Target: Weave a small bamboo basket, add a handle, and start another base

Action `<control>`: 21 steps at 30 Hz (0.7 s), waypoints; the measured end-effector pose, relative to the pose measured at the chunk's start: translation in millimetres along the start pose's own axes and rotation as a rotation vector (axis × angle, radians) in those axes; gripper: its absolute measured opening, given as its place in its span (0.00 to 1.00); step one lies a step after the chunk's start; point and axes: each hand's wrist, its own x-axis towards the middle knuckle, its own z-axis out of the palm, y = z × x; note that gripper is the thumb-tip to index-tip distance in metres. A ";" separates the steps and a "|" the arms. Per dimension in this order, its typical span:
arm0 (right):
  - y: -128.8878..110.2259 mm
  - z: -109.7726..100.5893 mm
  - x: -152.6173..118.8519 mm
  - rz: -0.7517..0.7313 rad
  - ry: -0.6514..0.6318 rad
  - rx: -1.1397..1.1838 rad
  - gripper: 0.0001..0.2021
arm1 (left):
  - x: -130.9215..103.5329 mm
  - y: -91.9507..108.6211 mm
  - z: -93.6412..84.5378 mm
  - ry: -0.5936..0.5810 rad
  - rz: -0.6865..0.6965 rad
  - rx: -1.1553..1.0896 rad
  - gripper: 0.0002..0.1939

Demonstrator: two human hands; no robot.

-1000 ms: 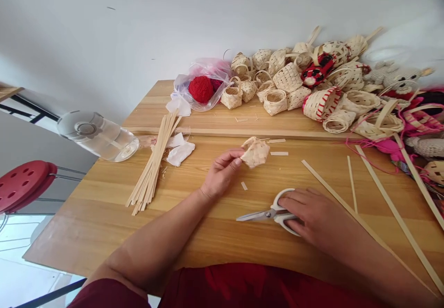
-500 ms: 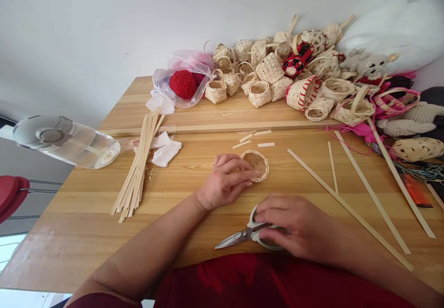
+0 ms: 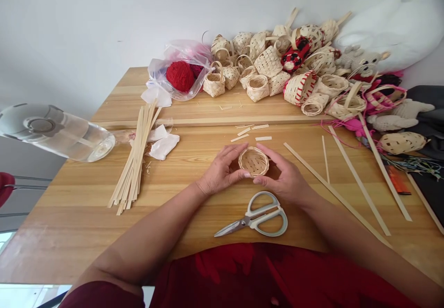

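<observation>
A small round woven basket [image 3: 254, 162] without a handle stands on the table between my hands, its open top facing me. My left hand [image 3: 225, 169] curves round its left side, thumb at the near rim. From the right, my right hand [image 3: 282, 174] cups the other side with thumb and fingers on the rim. White-handled scissors [image 3: 265, 215] lie just below my hands, blades pointing left. Above the basket are several short offcuts of wood strip [image 3: 243, 134].
Long wood strips [image 3: 360, 181] lie to the right, a bundle of strips [image 3: 135, 160] to the left. A water bottle [image 3: 58, 132] lies beyond the bundle. Finished small baskets [image 3: 268, 61], red yarn [image 3: 180, 77] and crocheted toys [image 3: 395, 115] crowd the back.
My right hand has let go of the scissors, leaving them on the table, and moved up to the basket's right side. My left hand has shifted from inside the basket to its left side.
</observation>
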 end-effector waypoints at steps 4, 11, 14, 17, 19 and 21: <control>1.1 2.0 -0.1 -0.006 -0.017 0.071 0.43 | 2.6 3.1 -1.7 -0.001 -0.016 -0.045 0.38; -1.6 6.0 0.1 -0.022 0.020 0.100 0.37 | 1.2 8.8 0.5 -0.030 -0.078 -0.092 0.34; -0.7 5.5 -0.6 -0.033 0.020 0.075 0.41 | -1.9 4.1 2.0 -0.039 -0.108 -0.085 0.43; -0.7 4.0 -1.2 -0.022 0.012 0.034 0.42 | -2.6 1.2 1.1 -0.068 -0.109 -0.051 0.50; -1.0 3.2 -1.3 -0.025 0.000 -0.001 0.41 | -1.5 2.4 -0.4 -0.098 -0.095 -0.012 0.48; -1.0 3.1 -1.4 -0.045 -0.003 -0.030 0.39 | -0.1 5.3 -1.7 -0.121 -0.090 0.022 0.45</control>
